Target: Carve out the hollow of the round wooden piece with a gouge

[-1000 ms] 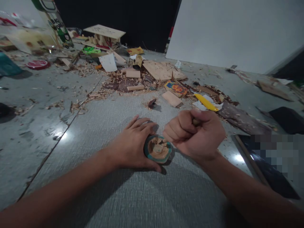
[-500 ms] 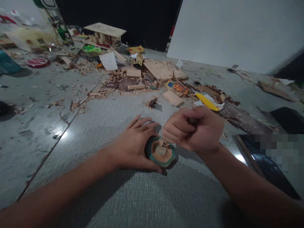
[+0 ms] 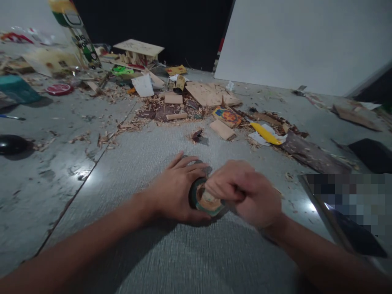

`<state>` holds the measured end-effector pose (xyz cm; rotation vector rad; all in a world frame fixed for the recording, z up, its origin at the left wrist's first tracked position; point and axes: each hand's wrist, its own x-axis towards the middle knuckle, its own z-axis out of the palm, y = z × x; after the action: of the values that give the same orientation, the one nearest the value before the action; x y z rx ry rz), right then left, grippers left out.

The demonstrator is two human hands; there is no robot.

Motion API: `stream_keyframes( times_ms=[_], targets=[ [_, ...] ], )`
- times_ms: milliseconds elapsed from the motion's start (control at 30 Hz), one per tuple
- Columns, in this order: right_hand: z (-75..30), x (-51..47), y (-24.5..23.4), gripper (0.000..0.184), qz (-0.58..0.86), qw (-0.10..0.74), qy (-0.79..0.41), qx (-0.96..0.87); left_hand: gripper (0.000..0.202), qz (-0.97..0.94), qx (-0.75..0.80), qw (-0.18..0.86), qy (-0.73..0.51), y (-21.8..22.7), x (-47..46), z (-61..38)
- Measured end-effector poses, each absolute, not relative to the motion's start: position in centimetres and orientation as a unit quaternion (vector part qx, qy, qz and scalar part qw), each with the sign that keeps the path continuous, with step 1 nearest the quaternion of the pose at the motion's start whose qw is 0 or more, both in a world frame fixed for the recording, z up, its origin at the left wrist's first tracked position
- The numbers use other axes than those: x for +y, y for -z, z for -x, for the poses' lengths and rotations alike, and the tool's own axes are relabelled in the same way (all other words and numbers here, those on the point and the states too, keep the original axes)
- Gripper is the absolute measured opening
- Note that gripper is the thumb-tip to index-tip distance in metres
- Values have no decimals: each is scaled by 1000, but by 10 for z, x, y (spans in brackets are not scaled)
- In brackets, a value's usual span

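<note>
A small round bowl (image 3: 216, 210) with a dark green rim and a pale brown hollow rests on the grey textured board. My left hand (image 3: 176, 190) lies around its left side, thumb at the near edge and fingers along the far side. Just over the bowl's right side is my right hand (image 3: 245, 192), closed in a fist and slightly blurred. Its fingers cover part of the hollow; whatever they may hold is hidden.
Beyond the hands lies a dark wood chip (image 3: 197, 134). Further back are wood shavings, a thin wooden board (image 3: 211, 94), a wood block (image 3: 222, 129) and a yellow object (image 3: 266, 134). A black rounded object (image 3: 14, 144) sits at left, a dark glossy panel (image 3: 355, 228) at right.
My right fist has come down and slightly left, over the bowl's hollow. My left hand stays around the bowl. The view has shifted a little.
</note>
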<state>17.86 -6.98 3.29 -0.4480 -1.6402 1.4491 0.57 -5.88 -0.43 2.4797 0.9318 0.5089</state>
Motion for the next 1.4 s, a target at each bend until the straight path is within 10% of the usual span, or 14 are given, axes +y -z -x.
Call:
stream_keyframes(
  times_ms=[400, 733, 1067, 1400],
  targets=[
    [-172, -100, 3, 24, 61, 475, -397, -783, 78, -895, 352, 187, -202, 10, -58, -6],
    [-190, -47, -40, 43, 155, 493, -699, -495, 98, -888, 362, 197, -204, 11, -57, -5],
    [-181, -36, -44, 44, 219, 426, -736, -478, 81, -891, 362, 211, -177, 7, -57, -8],
    [-168, -99, -5, 53, 226, 618, -471, -588, 88, -889, 356, 202, -204, 9, -60, -9]
  ],
)
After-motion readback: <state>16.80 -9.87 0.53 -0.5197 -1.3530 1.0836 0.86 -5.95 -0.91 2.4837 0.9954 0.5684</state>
